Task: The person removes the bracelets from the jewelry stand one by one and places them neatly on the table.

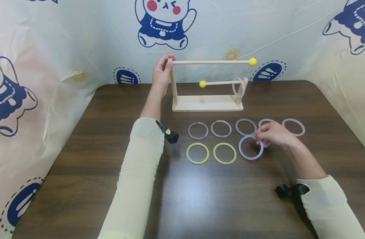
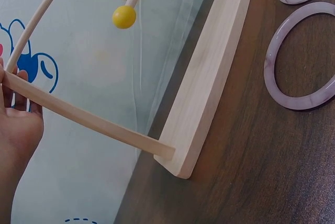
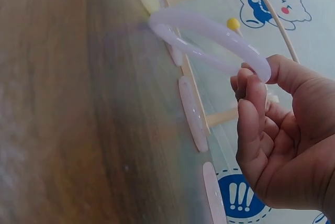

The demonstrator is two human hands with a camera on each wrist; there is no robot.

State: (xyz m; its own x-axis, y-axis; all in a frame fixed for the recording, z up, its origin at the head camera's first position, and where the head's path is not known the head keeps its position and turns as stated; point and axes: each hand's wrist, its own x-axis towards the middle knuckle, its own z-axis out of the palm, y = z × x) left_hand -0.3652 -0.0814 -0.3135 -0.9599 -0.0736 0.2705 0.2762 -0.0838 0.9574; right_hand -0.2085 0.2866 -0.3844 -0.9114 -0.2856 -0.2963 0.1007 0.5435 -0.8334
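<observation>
A wooden bangle stand (image 1: 207,103) has two horizontal rods tipped with yellow balls. My left hand (image 1: 162,73) grips the top of its left post, where the long upper rod (image 1: 212,62) begins; the left wrist view shows the fingers behind the post (image 2: 84,111). A pale bangle (image 1: 242,88) hangs on the short lower rod (image 1: 221,82), close to the right post. My right hand (image 1: 273,134) pinches a lavender bangle (image 1: 250,158) at its edge between thumb and fingers. In the right wrist view this bangle (image 3: 209,30) is tilted and raised off the table.
Several pale purple and pinkish bangles (image 1: 198,137) lie in a row on the dark wooden table (image 1: 95,166), in front of the stand. Nearer lie a yellow bangle (image 1: 197,162) and a yellow-green bangle (image 1: 225,162). A printed curtain (image 1: 89,39) hangs behind.
</observation>
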